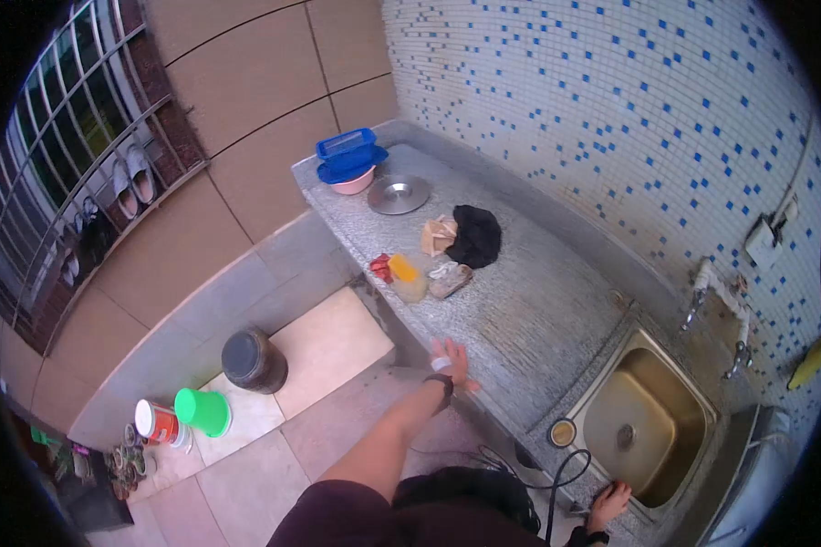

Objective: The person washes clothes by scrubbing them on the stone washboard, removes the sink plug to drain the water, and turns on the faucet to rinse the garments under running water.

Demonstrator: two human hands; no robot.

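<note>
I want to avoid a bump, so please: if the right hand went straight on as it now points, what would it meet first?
The right hand would probably meet the sink first, at its near edge; depth is unclear, so it might instead pass just above that edge.

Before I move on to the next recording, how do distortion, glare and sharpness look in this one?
Head view: wide-angle distortion, with dark corners and bowed seams on the brown tiled wall; head view: bright reflections on the steel sink and round metal lid; head view: the left hand shows separate fingers, but the small pots at lower left lack detail.
</note>
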